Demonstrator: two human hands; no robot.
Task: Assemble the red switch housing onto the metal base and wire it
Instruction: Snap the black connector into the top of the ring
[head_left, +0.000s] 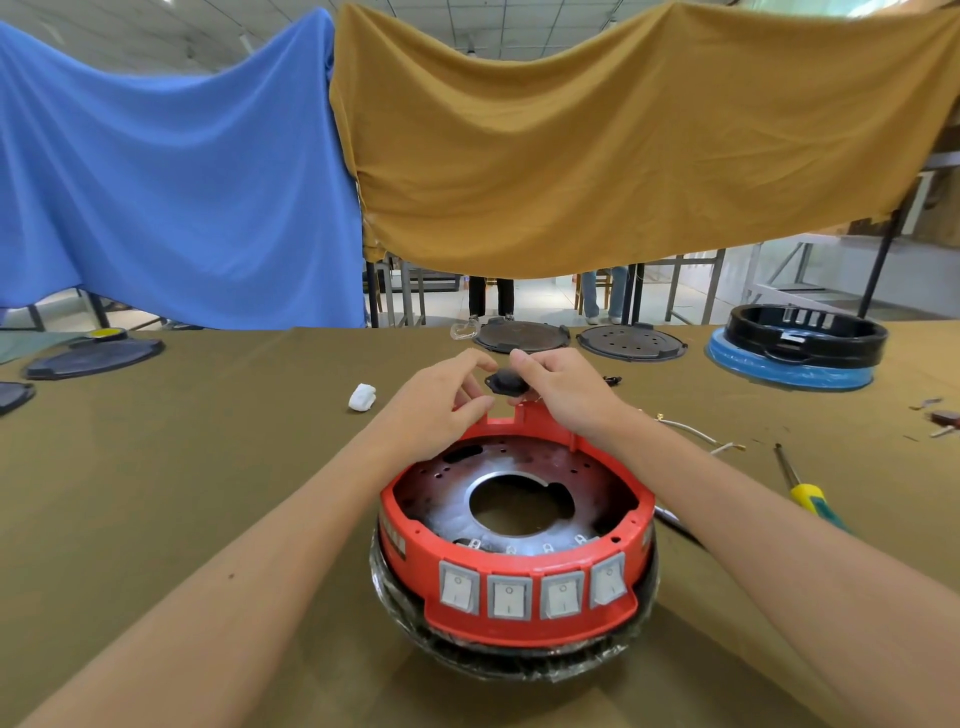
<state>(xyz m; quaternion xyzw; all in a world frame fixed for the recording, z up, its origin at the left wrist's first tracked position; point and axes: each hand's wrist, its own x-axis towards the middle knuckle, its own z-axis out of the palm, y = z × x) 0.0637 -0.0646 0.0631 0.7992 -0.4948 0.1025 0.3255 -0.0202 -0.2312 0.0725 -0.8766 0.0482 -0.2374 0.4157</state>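
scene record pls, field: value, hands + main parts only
left hand: holds the small black part, at the far rim of the housing
right hand: pinches the same part
small black part: held above the far notch
red switch housing: sits on the metal base, four rocker switches facing the camera
metal base: inside the housing, central hole open
screwdriver: on the table, right of the housing

Olive-brown cloth-covered worktop (208, 467), and the red plastic switch housing (519, 618) sits on it at the near middle. Left of the housing, a small white wad (362, 396). Right of it, a yellow-handled screwdriver (802, 491) and white wire (696, 431). Beyond it, two dark round plates (521, 335); far right, a black ring housing (805, 338).
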